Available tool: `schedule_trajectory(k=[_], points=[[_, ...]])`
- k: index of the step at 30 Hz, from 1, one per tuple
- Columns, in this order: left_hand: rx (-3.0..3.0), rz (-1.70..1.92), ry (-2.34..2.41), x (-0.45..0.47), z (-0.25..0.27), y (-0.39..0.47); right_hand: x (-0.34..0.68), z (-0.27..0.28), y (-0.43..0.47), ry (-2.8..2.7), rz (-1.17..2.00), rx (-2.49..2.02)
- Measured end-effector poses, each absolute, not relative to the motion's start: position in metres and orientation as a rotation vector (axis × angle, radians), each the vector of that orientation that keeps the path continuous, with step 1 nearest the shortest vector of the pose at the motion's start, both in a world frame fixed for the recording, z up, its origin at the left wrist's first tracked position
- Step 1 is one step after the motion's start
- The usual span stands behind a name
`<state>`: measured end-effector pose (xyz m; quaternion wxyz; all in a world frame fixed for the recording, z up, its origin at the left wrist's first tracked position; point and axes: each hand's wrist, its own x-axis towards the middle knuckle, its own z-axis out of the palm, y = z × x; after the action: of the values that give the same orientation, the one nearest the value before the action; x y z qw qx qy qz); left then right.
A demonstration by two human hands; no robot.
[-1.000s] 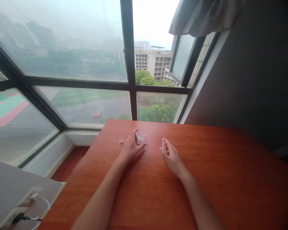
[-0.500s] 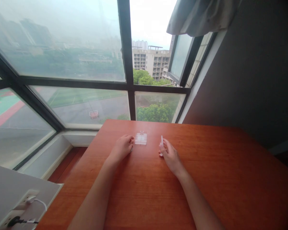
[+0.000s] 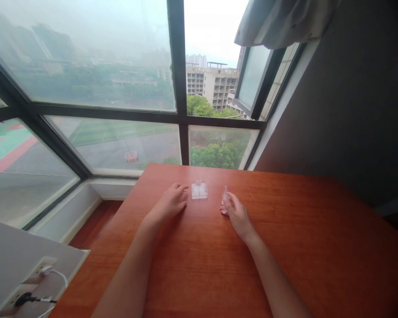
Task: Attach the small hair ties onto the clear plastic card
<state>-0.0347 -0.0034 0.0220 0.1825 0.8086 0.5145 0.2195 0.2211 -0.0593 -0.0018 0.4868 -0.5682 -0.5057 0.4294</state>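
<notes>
My left hand (image 3: 173,201) rests on the table just left of a clear, square, flat box (image 3: 199,191), its fingers loosely bent and apart. No object shows clearly in it. The transparent box has a small clear fitting sticking up at its far edge. To the right of the box, my right hand (image 3: 238,213) is closed on a clear plastic piece (image 3: 225,199), held upright with a narrow tip at the top. The fingers cover part of this piece, so its full shape cannot be made out.
The reddish-brown wooden table (image 3: 199,269) reaches up to large framed windows (image 3: 119,110). A dark wall (image 3: 358,110) stands on the right, with a curtain (image 3: 281,22) above. Low on the left, a plug (image 3: 24,299) and cable sit in a wall socket.
My left fingers have spread and shifted slightly beside the box. The clear piece in my right hand has turned a little. The whole view has shifted slightly.
</notes>
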Motion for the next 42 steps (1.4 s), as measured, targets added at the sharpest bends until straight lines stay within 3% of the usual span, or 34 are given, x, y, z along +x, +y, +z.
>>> schedule_trajectory(k=[7, 14, 26, 30, 36, 42], points=[[2.338, 0.518, 1.394, -0.048, 0.034, -0.007, 0.22, -0.001, -0.06, -1.234, 1.02, -1.38], [2.393, 0.724, 1.605, -0.02, 0.023, -0.006, 0.22, 0.0, -0.06, -1.238, 1.018, -1.389], [2.509, 0.701, 1.592, 0.002, 0.023, -0.013, 0.218, -0.001, -0.06, -1.075, 1.322, -1.131], [2.427, 0.714, 1.68, -0.01, 0.025, -0.01, 0.217, -0.01, -0.056, -1.149, 1.127, -1.259], [2.361, 0.732, 1.769, -0.018, 0.029, -0.009, 0.229, -0.014, -0.054, -1.526, 0.569, -1.483], [2.475, 0.778, 1.59, 0.01, 0.028, -0.019, 0.223, -0.022, -0.058, -1.79, 0.266, -1.628]])
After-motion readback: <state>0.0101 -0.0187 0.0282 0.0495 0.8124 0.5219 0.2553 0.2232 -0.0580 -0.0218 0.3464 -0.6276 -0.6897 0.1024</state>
